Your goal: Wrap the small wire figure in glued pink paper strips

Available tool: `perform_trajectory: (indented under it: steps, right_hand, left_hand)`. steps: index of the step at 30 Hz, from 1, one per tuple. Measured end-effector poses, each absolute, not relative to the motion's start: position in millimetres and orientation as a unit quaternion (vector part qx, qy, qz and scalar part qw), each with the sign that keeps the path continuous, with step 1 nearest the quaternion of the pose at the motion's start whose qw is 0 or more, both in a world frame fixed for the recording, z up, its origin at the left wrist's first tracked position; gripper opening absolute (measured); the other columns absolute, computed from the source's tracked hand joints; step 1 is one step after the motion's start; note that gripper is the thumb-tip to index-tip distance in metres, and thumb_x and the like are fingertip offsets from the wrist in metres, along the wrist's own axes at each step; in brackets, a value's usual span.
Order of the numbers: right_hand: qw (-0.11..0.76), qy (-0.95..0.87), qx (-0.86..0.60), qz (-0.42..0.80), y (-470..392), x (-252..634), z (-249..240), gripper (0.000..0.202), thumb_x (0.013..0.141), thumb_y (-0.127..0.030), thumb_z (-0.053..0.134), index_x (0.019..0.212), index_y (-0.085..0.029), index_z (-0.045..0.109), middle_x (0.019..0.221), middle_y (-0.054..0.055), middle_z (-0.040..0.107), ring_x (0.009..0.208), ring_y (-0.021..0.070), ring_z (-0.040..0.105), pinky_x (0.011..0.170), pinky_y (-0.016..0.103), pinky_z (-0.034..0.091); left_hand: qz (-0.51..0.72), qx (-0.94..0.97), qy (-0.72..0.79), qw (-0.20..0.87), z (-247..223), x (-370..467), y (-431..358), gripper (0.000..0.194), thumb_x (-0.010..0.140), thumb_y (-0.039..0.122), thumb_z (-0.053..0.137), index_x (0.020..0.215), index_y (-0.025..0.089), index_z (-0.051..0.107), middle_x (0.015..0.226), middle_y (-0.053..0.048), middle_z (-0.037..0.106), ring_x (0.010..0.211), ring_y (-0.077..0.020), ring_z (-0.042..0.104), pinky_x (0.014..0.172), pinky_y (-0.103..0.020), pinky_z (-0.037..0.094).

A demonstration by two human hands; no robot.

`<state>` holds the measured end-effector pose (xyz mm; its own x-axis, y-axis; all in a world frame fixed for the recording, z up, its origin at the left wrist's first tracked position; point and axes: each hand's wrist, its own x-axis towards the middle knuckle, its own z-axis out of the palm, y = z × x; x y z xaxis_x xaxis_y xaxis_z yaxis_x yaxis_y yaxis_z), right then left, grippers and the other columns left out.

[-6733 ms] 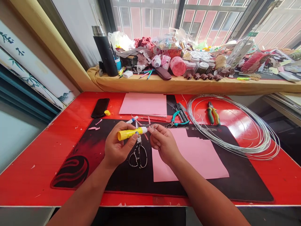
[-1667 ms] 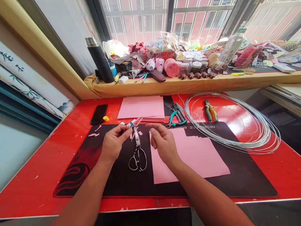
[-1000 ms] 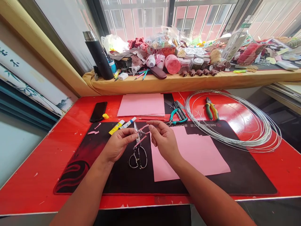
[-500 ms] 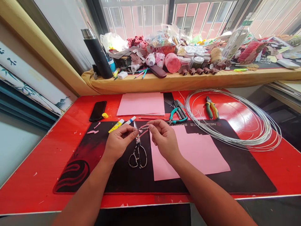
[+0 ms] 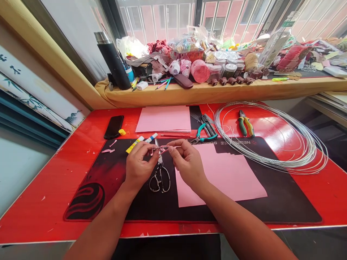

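Between both hands is a small pink-wrapped wire piece [image 5: 162,148], held above the dark desk mat [image 5: 108,191]. My left hand [image 5: 139,162] pinches its left end between thumb and fingers. The right end is pinched by my right hand [image 5: 188,162]; the fingertips of both hands nearly meet. Scissors [image 5: 160,177] lie just below the piece, their blades partly hidden behind it. A large pink paper sheet [image 5: 219,177] lies on the mat, partly under my right hand and forearm. A yellow glue tube [image 5: 134,144] rests behind my left hand.
A coil of silvery wire [image 5: 306,144] and green-yellow pliers [image 5: 246,124] lie at the right. Teal pliers [image 5: 203,133], more pink paper [image 5: 163,119] and a black phone [image 5: 114,127] are farther back. A dark flask [image 5: 115,65] stands on the cluttered sill.
The small piece now lies flatter between my fingertips. My left hand has moved slightly right, and my hands are closer together. The view has shifted slightly.
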<state>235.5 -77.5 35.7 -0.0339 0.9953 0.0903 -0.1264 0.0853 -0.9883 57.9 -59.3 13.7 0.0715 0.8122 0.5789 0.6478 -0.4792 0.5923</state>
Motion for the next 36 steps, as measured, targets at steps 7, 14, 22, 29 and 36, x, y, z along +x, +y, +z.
perform_trajectory:
  steps: [7, 14, 22, 29, 36]
  right_hand:
    - [0.556, -0.491, -0.420, 0.522, -75, 236, 32, 0.025, 0.098, -0.044, 0.067, 0.101, -0.020, 0.069, 0.060, -0.006, 0.055, 0.048, 0.0095, 0.041, 0.048, 0.025, 0.032]
    - [0.567, -0.454, -0.405, 0.555, -72, 238, 32, 0.028, 0.097, -0.047, 0.068, 0.103, -0.020, 0.069, 0.056, -0.008, 0.046, 0.046, 0.0098, 0.039, 0.046, 0.025, 0.030]
    - [0.497, -0.505, -0.435, 0.556, -76, 232, 27, 0.031, 0.097, -0.050, 0.065, 0.097, -0.019, 0.068, 0.056, -0.008, 0.046, 0.047, 0.0106, 0.040, 0.047, 0.026, 0.029]
    - [0.489, -0.527, -0.441, 0.538, -77, 230, 28, 0.027, 0.095, -0.046, 0.063, 0.094, -0.019, 0.068, 0.059, -0.006, 0.048, 0.049, 0.0112, 0.041, 0.048, 0.026, 0.030]
    - [0.479, -0.547, -0.451, 0.517, -78, 229, 28, 0.025, 0.094, -0.042, 0.062, 0.088, -0.019, 0.069, 0.066, -0.003, 0.055, 0.055, 0.0116, 0.042, 0.051, 0.026, 0.031]
  left_hand:
    - [0.470, 0.728, 0.485, 0.120, 15, 61, -59, 0.007, 0.094, 0.019, 0.070, 0.088, 0.020, 0.071, 0.084, 0.000, 0.066, 0.071, -0.0125, 0.058, 0.066, -0.025, 0.047]
    - [0.494, 0.704, 0.488, 0.147, 18, 56, -60, 0.006, 0.093, 0.017, 0.069, 0.087, 0.020, 0.070, 0.084, 0.001, 0.064, 0.073, -0.0127, 0.055, 0.069, -0.026, 0.045]
    - [0.528, 0.658, 0.477, 0.246, 17, 48, -57, 0.007, 0.095, 0.022, 0.068, 0.089, 0.020, 0.070, 0.086, 0.000, 0.062, 0.079, -0.0146, 0.056, 0.072, -0.027, 0.045]
    - [0.495, 0.695, 0.463, 0.241, 17, 51, -59, 0.006, 0.094, 0.024, 0.070, 0.089, 0.020, 0.071, 0.087, -0.001, 0.064, 0.081, -0.0160, 0.059, 0.073, -0.028, 0.047]
    - [0.485, 0.711, 0.457, 0.227, 19, 52, -61, 0.004, 0.094, 0.019, 0.070, 0.090, 0.021, 0.072, 0.087, -0.001, 0.065, 0.080, -0.0150, 0.059, 0.071, -0.027, 0.048]
